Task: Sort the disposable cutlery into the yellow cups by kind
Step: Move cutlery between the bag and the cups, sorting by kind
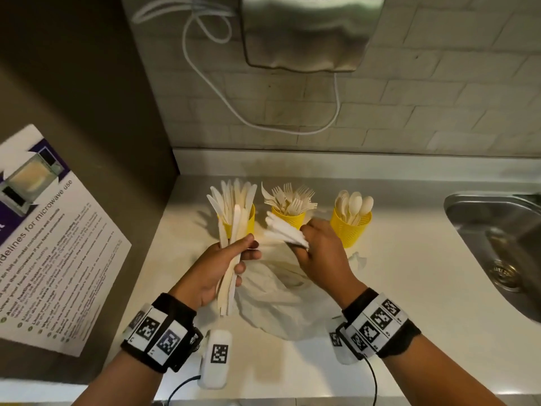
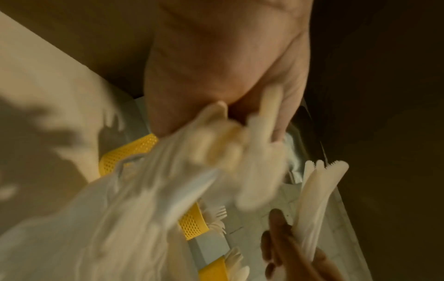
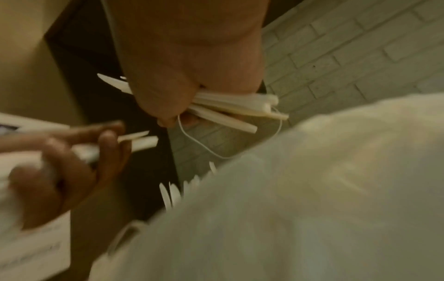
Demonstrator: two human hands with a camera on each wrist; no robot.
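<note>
counter: pale countertop (image 1: 409,273) set in a corner, a steel strip running along its back edge under the wall.
wall: off-white brick tiles (image 1: 439,92); a steel wall-mounted unit (image 1: 304,30) hangs on it, with a white cable (image 1: 234,106) looping below.
sink: steel sink (image 1: 497,230) at the right, its drain in view.
left side: dark panel carrying a microwave guidelines poster (image 1: 49,241).
plastic bag: crumpled whitish bag (image 1: 281,300) lying on the counter between and beneath the two hands.
cups: three yellow perforated cups in a row behind the hands. knife cup (image 1: 247,221) on the left, fork cup (image 1: 292,219) in the middle, spoon cup (image 1: 351,230) on the right, each already stocked with its own kind.
left hand: left hand (image 1: 222,268) has its fingers curled round a bundle of knives (image 1: 231,259), held almost upright just in front of the knife cup, blades up.
right hand: right hand (image 1: 319,250) has fingers closed on a second, smaller bunch of white cutlery (image 1: 284,232), fanned out toward the left; motion blur hides which kind it is. the bunch sits in front of the fork cup, close to the left hand's knives but apart from them.
wrists: black bands with printed square markers (image 1: 377,323) on both.
</note>
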